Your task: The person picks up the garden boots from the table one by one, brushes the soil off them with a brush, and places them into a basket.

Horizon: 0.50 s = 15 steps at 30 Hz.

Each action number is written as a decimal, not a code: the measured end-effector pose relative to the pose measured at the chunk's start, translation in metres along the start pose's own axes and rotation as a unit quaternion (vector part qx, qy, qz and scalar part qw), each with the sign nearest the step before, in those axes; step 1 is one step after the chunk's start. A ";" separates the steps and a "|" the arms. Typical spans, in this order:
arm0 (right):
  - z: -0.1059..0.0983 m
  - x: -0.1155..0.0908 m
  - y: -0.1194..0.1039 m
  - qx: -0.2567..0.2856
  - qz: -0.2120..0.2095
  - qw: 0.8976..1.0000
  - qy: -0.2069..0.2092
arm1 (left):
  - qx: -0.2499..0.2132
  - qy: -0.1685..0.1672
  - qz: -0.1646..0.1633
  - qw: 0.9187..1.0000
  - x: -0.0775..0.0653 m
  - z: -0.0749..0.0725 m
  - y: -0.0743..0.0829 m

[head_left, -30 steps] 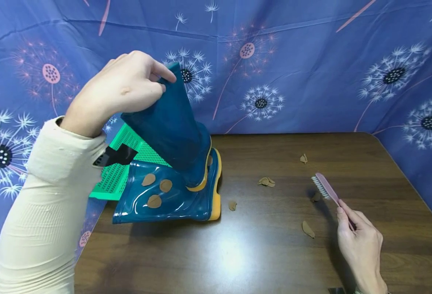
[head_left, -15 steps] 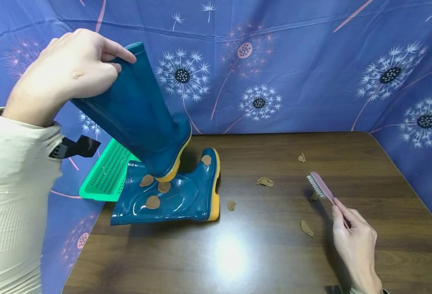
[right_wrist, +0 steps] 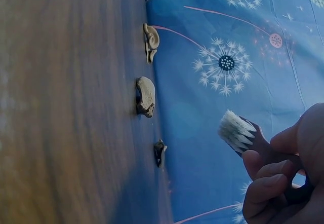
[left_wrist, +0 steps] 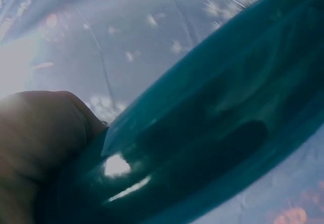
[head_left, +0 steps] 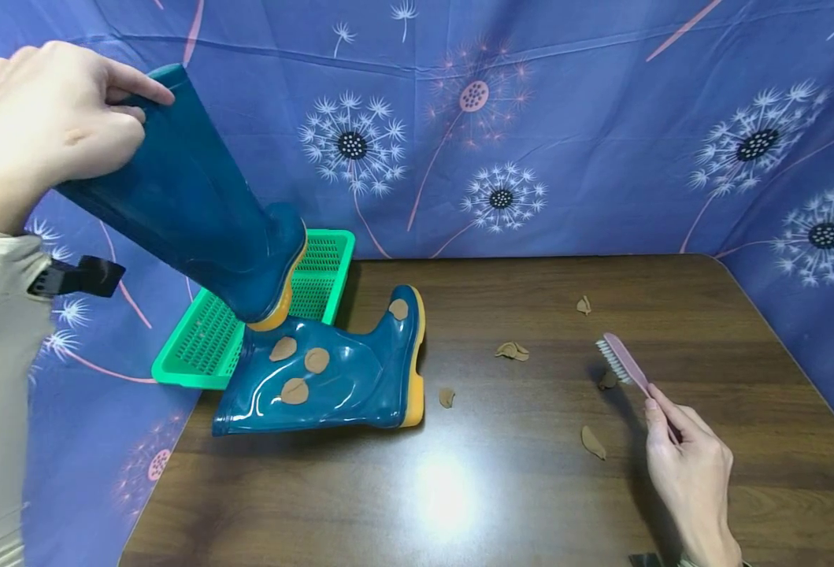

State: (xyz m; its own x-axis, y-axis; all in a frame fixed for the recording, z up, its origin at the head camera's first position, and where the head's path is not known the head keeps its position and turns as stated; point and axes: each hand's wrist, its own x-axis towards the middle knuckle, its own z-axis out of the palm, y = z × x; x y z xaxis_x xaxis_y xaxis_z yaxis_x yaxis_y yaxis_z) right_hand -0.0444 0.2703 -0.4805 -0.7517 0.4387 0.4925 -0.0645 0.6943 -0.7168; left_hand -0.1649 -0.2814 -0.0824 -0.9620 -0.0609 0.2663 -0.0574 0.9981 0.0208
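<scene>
My left hand (head_left: 55, 118) grips a blue rubber boot (head_left: 190, 181) by the top of its shaft and holds it up, tilted, over the green basket (head_left: 339, 276). Its yellow-edged sole faces down to the right. In the left wrist view the boot's shiny shaft (left_wrist: 202, 122) fills much of the picture. A second blue boot (head_left: 353, 386) lies on its side on the table, with several round brown patches on it. At the right, my right hand (head_left: 693, 465) holds a pink brush (head_left: 629, 362) by its handle above the table, white bristles (right_wrist: 235, 132) pointing left.
Several brown flakes (head_left: 512, 351) lie scattered on the wooden table (head_left: 516, 488). One flake (head_left: 592, 442) is close to the right hand. A blue cloth with dandelion prints (head_left: 587, 157) hangs behind and beside the table. The basket stands at the table's left back.
My left hand has carried the raised boot left and slightly up, away from above the lying boot. More of the basket and the lying boot's toe now show. My right hand has hardly moved.
</scene>
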 end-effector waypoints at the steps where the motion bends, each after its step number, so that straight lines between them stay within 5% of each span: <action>1: 0.000 0.000 0.000 0.001 0.000 1.000 0.000 | 0.003 0.007 -0.001 1.000 -0.001 0.001 -0.002; 7: -0.001 0.001 0.001 0.000 0.003 1.000 0.000 | 0.027 0.029 0.003 0.999 0.001 0.010 -0.018; 15: -0.002 0.001 0.002 -0.005 0.014 1.000 -0.003 | 0.042 0.009 0.002 0.999 0.001 0.041 -0.046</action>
State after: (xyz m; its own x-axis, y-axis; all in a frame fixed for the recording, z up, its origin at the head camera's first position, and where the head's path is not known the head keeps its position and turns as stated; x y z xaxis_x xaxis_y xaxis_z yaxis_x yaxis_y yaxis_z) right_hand -0.0437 0.2732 -0.4808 -0.7566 0.4553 0.4693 -0.0367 0.6871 -0.7256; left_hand -0.1738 -0.3269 -0.1230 -0.9574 -0.0572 0.2832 -0.0774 0.9951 -0.0607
